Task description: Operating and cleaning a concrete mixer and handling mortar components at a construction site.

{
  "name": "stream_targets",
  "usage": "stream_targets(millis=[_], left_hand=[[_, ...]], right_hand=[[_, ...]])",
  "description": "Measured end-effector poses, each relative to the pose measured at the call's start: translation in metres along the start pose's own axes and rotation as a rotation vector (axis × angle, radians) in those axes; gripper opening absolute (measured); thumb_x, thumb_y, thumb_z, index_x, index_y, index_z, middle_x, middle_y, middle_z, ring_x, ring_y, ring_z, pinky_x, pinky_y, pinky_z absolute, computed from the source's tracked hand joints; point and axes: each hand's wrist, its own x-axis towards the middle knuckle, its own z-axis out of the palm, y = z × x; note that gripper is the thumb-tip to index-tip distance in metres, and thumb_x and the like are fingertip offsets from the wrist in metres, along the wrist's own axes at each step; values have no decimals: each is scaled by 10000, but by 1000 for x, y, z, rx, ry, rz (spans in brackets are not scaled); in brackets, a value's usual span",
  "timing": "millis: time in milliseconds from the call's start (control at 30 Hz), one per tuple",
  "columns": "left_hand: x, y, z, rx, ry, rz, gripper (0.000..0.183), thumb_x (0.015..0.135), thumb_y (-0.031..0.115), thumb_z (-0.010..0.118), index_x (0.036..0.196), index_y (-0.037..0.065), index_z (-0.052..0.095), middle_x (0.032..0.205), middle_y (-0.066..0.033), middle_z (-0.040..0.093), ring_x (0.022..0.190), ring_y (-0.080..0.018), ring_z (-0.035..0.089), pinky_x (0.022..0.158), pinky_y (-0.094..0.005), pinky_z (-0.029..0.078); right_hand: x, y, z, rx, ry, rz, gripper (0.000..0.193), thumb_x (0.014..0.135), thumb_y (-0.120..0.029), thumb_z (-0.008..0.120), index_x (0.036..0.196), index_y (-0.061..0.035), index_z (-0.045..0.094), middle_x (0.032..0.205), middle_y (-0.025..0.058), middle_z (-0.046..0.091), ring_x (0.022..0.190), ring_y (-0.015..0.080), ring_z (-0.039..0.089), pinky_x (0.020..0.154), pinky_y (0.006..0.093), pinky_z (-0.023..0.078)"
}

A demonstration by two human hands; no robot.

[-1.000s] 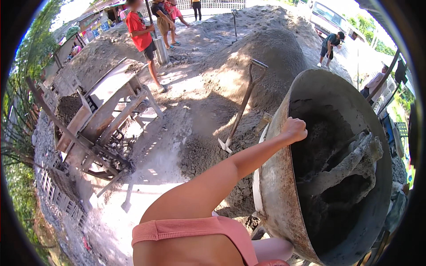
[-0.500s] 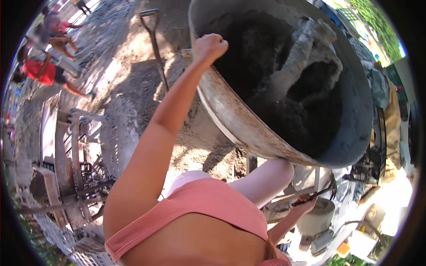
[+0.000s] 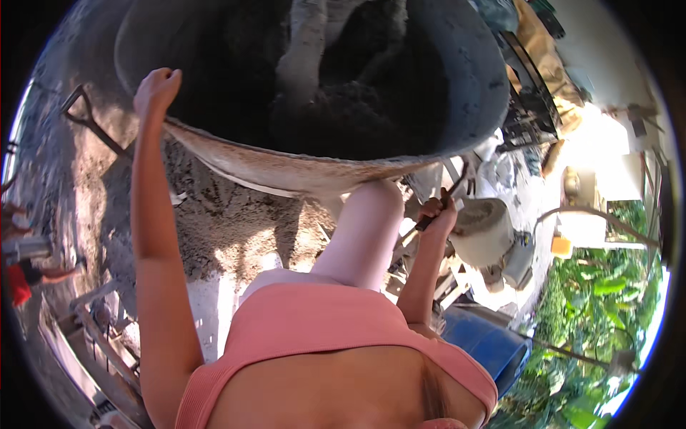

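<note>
My left hand [image 3: 158,90] is closed over the left rim of a large, cement-crusted mixer drum [image 3: 286,170]. The drum's mouth faces up and towards me. Inside it, a thick, caked mixing blade [image 3: 301,64] rises from dark grey material whose depth is lost in shadow. Lower on the right, my right hand [image 3: 437,213] is wrapped around the handle of a hammer [image 3: 457,186]. The hammer's dark head points up, close to the underside of the drum's rim and apart from it as far as I can see. My raised knee is against the drum's lower edge.
A shovel [image 3: 93,123] with a D-shaped grip stands at the left. Right of my knee is a pale, cement-stained bucket [image 3: 480,239], with a blue barrel [image 3: 480,343] nearer. Wooden framing [image 3: 107,343] lies lower left. A person in red [image 3: 18,282] is at the far left edge.
My view has swung to the right, so the drum and shovel now appear further left. The left hand keeps its grip on the rim, and the right hand still holds the hammer.
</note>
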Motion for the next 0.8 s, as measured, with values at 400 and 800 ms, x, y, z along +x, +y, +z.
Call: stream_targets(millis=[400, 800], left_hand=[[7, 9, 8, -273, -11, -31, 388, 808, 407, 485, 924, 83, 663, 801, -57, 661, 757, -189, 621, 699, -331, 447], [1, 4, 8, -358, 130, -16, 401, 810, 410, 488, 955, 86, 673, 819, -48, 673, 784, -184, 630, 733, -310, 447]], right_hand=[[31, -44, 3, 152, 332, -353, 278, 951, -392, 328, 914, -143, 446, 611, -6, 331, 440, 81, 309, 392, 226, 276], [20, -73, -37, 112, 111, -306, 296, 947, -423, 328, 856, -184, 478, 583, -18, 345, 430, 78, 318, 381, 214, 301]])
